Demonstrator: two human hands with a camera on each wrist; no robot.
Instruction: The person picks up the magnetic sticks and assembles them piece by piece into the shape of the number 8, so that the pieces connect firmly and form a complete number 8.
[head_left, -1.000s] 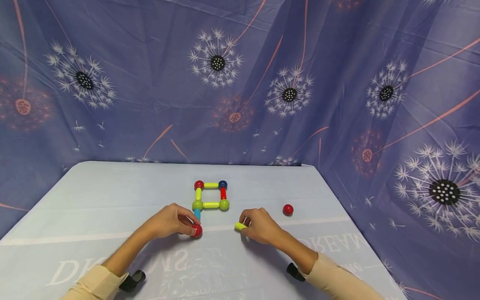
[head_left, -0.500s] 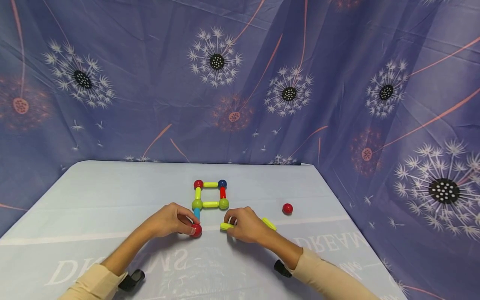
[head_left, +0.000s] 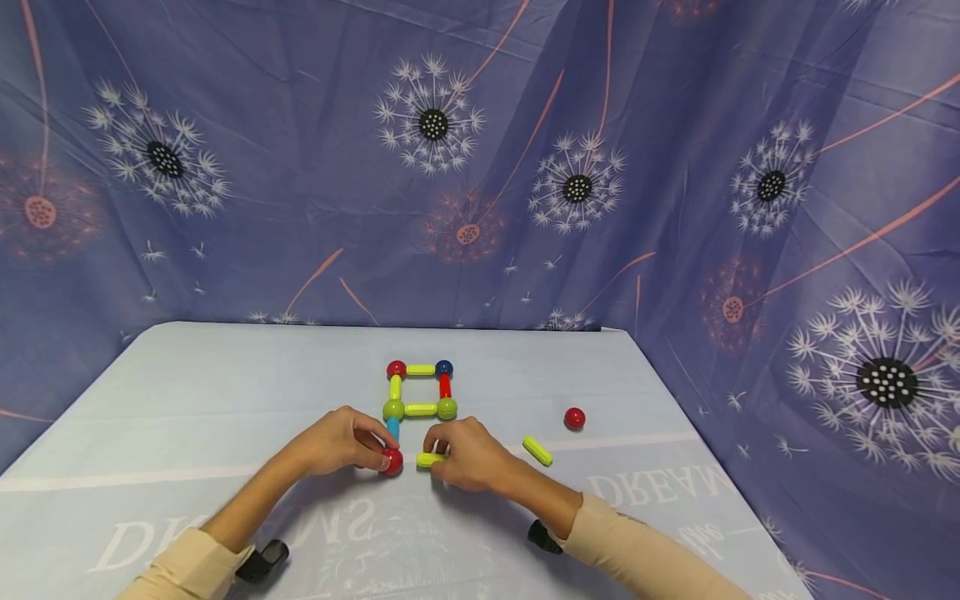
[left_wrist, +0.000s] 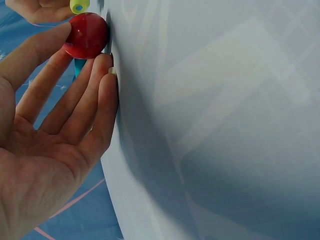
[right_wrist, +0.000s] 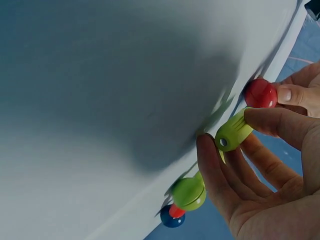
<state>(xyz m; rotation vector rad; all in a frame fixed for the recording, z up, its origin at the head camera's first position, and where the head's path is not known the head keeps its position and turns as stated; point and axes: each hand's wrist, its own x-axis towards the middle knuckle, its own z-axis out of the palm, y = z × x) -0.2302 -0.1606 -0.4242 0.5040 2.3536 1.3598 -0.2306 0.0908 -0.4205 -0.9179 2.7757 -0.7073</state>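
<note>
My left hand pinches a red ball between thumb and fingers, low on the table. A blue rod runs from that ball up to a green ball, a corner of a square of rods and balls. Just right of the red ball, my right hand holds a yellow-green rod lengthwise toward it, with a small gap between them. In the right wrist view the thumb and fingers pinch this rod, its holed end facing the camera.
A second yellow-green rod lies right of my right hand, and a loose red ball sits beyond it. The square's other corners are a red ball, a blue ball and a green ball. A patterned curtain hangs behind.
My right hand has moved left with the yellow-green rod, closer to the held red ball. The other yellow-green rod has come into sight behind it. My left hand stays in place.
</note>
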